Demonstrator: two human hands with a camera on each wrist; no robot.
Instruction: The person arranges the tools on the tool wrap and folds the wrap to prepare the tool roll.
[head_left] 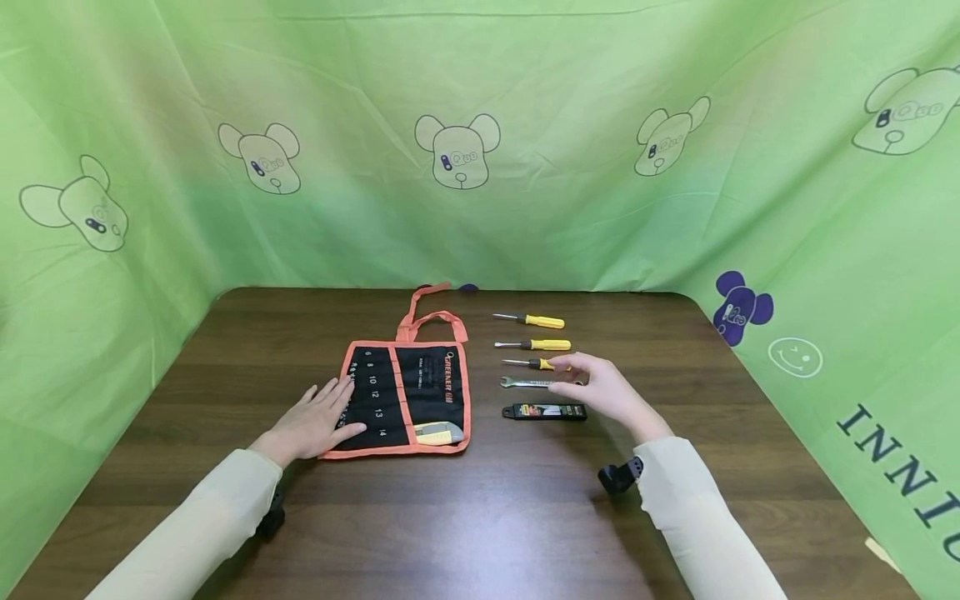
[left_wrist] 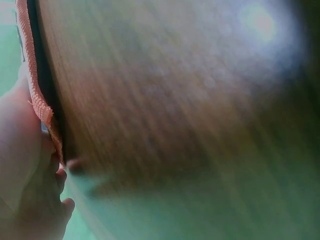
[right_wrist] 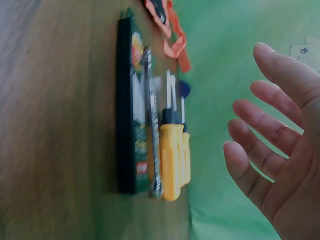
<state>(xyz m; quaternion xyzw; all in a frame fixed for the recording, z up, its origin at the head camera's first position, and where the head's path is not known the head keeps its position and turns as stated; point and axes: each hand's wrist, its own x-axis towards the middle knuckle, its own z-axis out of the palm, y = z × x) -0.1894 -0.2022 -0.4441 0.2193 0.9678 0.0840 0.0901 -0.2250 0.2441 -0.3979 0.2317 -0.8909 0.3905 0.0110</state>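
Observation:
My left hand rests with spread, straight fingers on the left side of a black tool pouch with orange edging and numbered slots. A yellow and grey utility knife sits in its lower right pocket. My right hand hovers above the right end of a silver wrench, its fingers loosely bent and apart. In the right wrist view nothing is between thumb and fingers. The lowest yellow-handled screwdriver lies just beyond the wrench, its handle partly hidden by the hand. Nearer me is a slim black case.
Two more yellow-handled screwdrivers, one at the back and one in front of it, lie in the same column. The pouch's orange straps stretch toward the back edge of the brown table. A green printed curtain surrounds the table.

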